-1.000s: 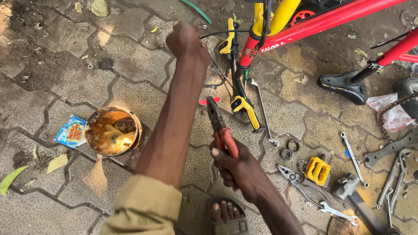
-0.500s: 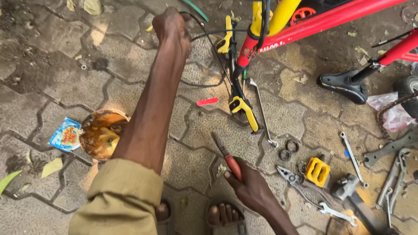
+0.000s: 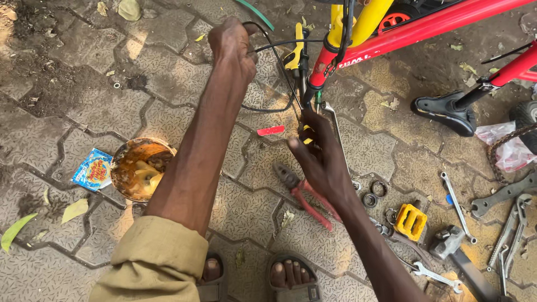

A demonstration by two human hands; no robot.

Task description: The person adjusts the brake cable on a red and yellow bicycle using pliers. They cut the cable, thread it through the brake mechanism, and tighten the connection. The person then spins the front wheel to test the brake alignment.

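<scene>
Left hand [image 3: 230, 46] was fisted tight round a black cable [image 3: 272, 61], held up and away from the red bike frame [image 3: 425, 25]. Right hand [image 3: 320, 159] reached to the cable's lower end by the frame, fingers half-curled; grip unclear. Red-handled pliers [image 3: 305, 196] lay on the paving just beside it. Risk: a hard pull could kink the cable or slip it from the fist.

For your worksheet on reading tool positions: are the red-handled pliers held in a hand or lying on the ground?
Lying on the ground. The pliers rest on the paving, partly behind the right hand.
</scene>
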